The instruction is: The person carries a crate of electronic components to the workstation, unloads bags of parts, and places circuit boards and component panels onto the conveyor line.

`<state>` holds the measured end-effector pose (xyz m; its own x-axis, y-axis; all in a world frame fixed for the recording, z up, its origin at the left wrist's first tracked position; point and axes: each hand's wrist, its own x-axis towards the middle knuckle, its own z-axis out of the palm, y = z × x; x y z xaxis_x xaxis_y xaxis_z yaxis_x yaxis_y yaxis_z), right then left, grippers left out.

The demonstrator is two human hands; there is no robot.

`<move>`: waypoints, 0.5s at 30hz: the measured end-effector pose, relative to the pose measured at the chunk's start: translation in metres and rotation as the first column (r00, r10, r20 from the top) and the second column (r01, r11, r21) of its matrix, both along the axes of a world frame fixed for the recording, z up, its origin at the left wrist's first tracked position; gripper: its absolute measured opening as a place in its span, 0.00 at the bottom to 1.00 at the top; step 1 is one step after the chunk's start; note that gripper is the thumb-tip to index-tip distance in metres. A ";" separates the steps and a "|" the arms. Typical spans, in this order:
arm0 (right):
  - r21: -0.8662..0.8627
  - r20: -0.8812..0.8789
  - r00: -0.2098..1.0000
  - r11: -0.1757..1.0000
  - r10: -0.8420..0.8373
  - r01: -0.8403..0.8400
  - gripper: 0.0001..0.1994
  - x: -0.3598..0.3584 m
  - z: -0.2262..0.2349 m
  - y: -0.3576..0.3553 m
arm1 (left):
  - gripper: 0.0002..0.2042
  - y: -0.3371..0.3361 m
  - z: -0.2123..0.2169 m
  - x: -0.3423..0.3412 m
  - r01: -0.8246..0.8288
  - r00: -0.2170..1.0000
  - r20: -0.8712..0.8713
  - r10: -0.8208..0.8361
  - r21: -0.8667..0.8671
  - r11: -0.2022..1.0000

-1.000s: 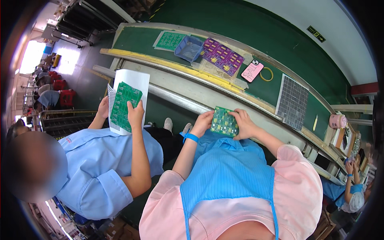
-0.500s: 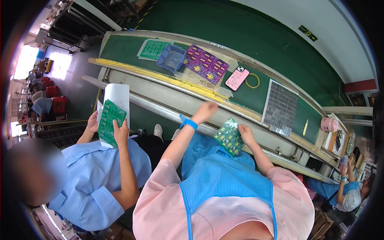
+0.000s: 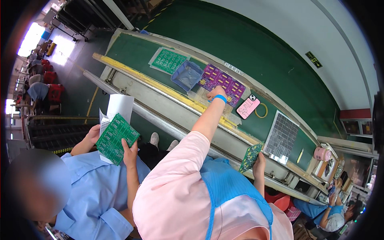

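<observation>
My right hand (image 3: 259, 165) grips a green circuit board (image 3: 252, 157) fitted with small components, by its right edge, tilted over my lap. My left arm, with a blue wrist band, stretches out across the bench. At its end my left hand (image 3: 216, 92) is over the lower edge of a purple circuit board panel (image 3: 223, 83) with yellowish parts. Its fingers are curled together; whatever they may hold is too small to make out. Just left of that panel sits a blue-grey plastic bin (image 3: 187, 75) containing small pale items.
Green board sheets (image 3: 170, 60) lie left of the bin. To the right are a pink phone (image 3: 248, 106), a yellow tape ring (image 3: 261, 111), a dark gridded sheet (image 3: 282, 136) and a yellow cutter (image 3: 300, 155). A co-worker at my left holds a green board (image 3: 117, 139) and papers.
My left hand has moved forward and right, from above the bench's near rail to the purple panel. My right hand has shifted right with the green circuit board, now turned more edge-on.
</observation>
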<state>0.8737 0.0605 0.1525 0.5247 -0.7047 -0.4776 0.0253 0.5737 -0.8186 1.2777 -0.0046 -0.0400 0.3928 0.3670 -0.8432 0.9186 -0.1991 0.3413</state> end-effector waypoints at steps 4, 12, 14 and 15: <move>0.001 -0.038 0.991 0.991 -0.132 0.132 0.13 -0.012 -0.015 0.005 | 0.24 -0.035 0.022 -0.030 0.502 0.864 0.046 -0.501 0.008 0.865; 0.004 -0.038 0.996 0.997 -0.076 0.077 0.11 0.012 -0.008 0.007 | 0.12 -0.004 0.036 -0.017 -0.253 0.960 0.001 0.282 -0.438 0.863; 0.010 -0.032 0.997 0.997 -0.073 0.073 0.11 0.016 -0.005 0.003 | 0.12 0.001 0.042 -0.019 -0.241 0.962 -0.021 0.274 -0.543 0.805; 0.008 -0.031 0.997 0.997 -0.075 0.075 0.11 0.020 0.001 0.001 | 0.12 0.005 0.048 -0.019 -0.233 0.963 -0.029 0.269 -0.592 0.772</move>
<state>0.8935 0.0618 0.1531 0.4555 -0.7368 -0.4996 0.0431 0.5788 -0.8143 1.2585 0.0005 0.0084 0.4080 -0.0972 -0.9078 0.8842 0.2898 0.3664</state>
